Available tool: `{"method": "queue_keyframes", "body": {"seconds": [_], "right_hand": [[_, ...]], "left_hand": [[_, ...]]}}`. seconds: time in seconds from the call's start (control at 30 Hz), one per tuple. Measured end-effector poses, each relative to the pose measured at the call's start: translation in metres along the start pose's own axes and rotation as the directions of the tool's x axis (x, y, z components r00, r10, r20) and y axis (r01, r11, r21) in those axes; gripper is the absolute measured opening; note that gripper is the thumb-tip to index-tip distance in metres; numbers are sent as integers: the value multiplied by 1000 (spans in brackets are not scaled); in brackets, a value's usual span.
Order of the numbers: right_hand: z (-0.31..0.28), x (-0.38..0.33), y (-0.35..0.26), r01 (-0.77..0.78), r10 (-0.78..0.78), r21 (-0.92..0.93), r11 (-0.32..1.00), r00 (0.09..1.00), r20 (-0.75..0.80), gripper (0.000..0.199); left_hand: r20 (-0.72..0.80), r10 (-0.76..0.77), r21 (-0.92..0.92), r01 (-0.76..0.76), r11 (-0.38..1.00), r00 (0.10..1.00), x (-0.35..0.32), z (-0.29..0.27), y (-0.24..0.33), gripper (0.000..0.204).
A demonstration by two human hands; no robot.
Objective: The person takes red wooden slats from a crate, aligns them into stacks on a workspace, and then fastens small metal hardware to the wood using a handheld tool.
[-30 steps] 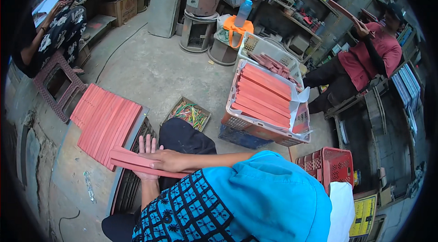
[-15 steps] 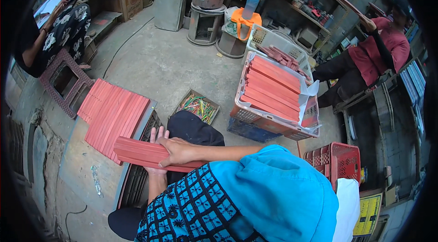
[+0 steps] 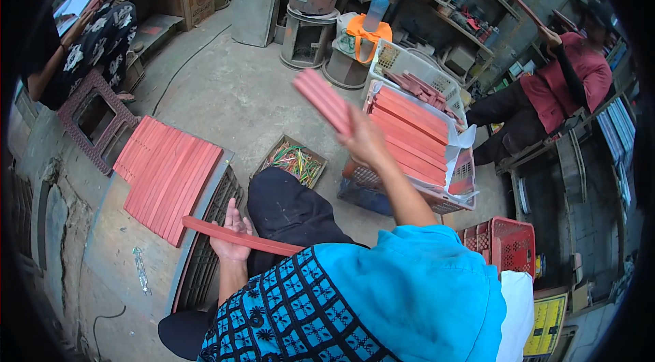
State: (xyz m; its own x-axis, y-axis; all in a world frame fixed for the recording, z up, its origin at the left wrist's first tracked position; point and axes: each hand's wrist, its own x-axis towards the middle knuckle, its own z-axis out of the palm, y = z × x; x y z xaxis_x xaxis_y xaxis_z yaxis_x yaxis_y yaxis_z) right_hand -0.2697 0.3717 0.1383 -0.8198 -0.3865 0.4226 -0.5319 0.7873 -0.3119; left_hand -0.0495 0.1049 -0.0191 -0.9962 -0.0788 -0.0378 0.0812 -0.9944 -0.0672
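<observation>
Red flat-slat bundle [image 3: 321, 98] gripped in my right hand [image 3: 366, 137]; left hand [image 3: 230, 250] uncurled beneath single slat [image 3: 265, 241]. Likely transfer step; next needs steady carry.

We list: soft, diffuse light; black rim, bent edges; motion blur on right hand [image 3: 366, 138] and raised red strips [image 3: 319, 97].

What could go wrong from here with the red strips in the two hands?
The right hand grips the bundle of red strips near one end, leaving the rest jutting out unsupported, so strips might slide apart or drop.

The single red strip lies across the left hand, whose fingers look mostly straight, so it could slip off.

That strip's outer end sits close to the row of red strips on the table; a careless swing might knock them askew.
</observation>
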Motion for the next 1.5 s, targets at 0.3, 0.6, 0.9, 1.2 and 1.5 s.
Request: {"method": "queue_keyframes", "body": {"seconds": [0.3,0.6,0.9,1.2,1.5], "right_hand": [[-10,-33,127,-429,493,-331,841,859,137,78],[-19,-29,128,-515,521,-315,797,850,-73,44],[18,-40,-99,68,-174,446,892,964,201,28],[80,-120,-184,360,-633,541,760,597,493,74],[90,-117,-180,237,-506,495,836,682,528,60]], "left_hand": [[-237,112,107,-89,990,965,1,17,-9,62],[-196,90,63,-79,995,976,2,31,-14,68],[-178,135,103,-118,988,975,2,40,-18,71],[-429,326,182,-273,945,842,-3,36,-9,73],[-346,405,249,-333,909,846,-6,51,-16,67]]}}
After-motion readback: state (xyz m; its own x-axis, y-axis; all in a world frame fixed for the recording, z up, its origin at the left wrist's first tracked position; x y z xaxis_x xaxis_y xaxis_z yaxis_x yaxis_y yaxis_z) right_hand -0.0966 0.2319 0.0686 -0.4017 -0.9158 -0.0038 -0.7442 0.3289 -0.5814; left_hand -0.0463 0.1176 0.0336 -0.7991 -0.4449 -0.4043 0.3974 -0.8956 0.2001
